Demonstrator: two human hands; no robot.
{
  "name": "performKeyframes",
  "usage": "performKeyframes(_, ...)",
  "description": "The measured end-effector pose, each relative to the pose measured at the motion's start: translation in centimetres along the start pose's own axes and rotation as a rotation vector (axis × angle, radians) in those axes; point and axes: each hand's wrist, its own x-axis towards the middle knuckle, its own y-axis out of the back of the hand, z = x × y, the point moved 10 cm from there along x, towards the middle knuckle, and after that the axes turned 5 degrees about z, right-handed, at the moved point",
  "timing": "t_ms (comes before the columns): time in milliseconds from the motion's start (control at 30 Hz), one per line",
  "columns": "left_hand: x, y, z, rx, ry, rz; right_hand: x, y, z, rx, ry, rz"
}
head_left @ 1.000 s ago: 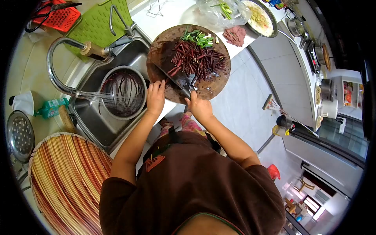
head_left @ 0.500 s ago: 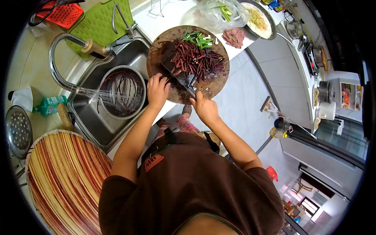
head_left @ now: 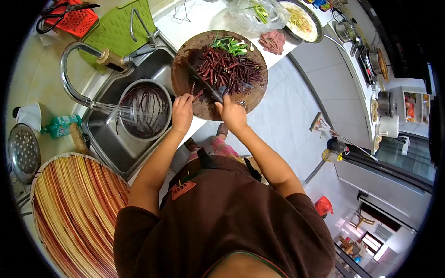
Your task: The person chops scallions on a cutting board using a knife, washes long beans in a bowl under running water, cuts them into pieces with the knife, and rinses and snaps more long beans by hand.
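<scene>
My right hand [head_left: 232, 113] is wrapped round the handle of a dark-bladed kitchen knife [head_left: 204, 83], whose blade lies over the left part of a round wooden chopping board [head_left: 252, 104]. At the board's lower left edge, my left hand [head_left: 182, 112] has its fingers closed on purple long bean pieces [head_left: 193, 88], beside the blade. To the right of the knife is a heap of cut purple long beans [head_left: 232, 69]. Cut green stalks with white ends [head_left: 232, 46] lie at the heap's far side.
Left of the board, a running tap [head_left: 69, 69] sprays into a metal bowl [head_left: 168, 116] holding long dark beans, inside the sink [head_left: 99, 129]. Behind the board are a plastic bag [head_left: 241, 21], a pinkish cloth [head_left: 272, 42] and a pan [head_left: 319, 28]. A woven round tray [head_left: 79, 208] stands nearer.
My left hand has moved slightly left and down, and bean pieces now show at its fingertips. The knife and my right hand have shifted left, with the whole view shifting slightly too.
</scene>
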Motion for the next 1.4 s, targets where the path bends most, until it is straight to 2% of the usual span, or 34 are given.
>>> performKeyframes(167, 1.8, -1.8, 1.0, -0.094, 0.015, 0.002, -1.8, 3.3, 1.6, -0.009, -0.036, 0.046)
performKeyframes(267, 3.0, -2.9, 0.9, -0.126, 0.067, 0.027, -2.8, 4.8, 0.9, -0.012, 0.038, 0.041)
performKeyframes(400, 2.0, -1.5, 0.9, -0.083, 0.073, 0.012, -3.4, 4.1, 0.3, -0.122, 0.079, -0.058)
performKeyframes(533, 1.0, -1.2, 0.7, -0.069, -0.022, 0.030, -2.5, 1.1, 0.5, -0.093, -0.002, -0.137)
performKeyframes(667, 0.9, -0.8, 1.1, -0.049, 0.003, 0.010, -1.5, -0.6, 0.6, -0.056, 0.004, -0.063)
performKeyframes(833, -0.7, 0.1, 0.2, -0.063, 0.176, -0.006, -1.5, 0.7, 3.4, 0.113, -0.119, -0.022)
performKeyframes(1000, 2.0, -2.4, 0.5, -0.130, 0.089, 0.026, -2.1, 3.3, 4.2, 0.069, -0.135, -0.037)
performKeyframes(1133, 4.3, -2.8, 1.6, -0.159, -0.025, 0.034, -1.9, 4.7, 2.7, -0.010, -0.022, -0.027)
performKeyframes(1267, 2.7, 0.2, 2.0, -0.048, 0.016, 0.064, -1.7, 5.0, 1.2, -0.053, 0.090, -0.005)
performKeyframes(1400, -0.1, 0.2, -0.1, -0.015, 0.136, -0.059, -1.4, 4.3, 0.7, -0.025, 0.092, -0.043)
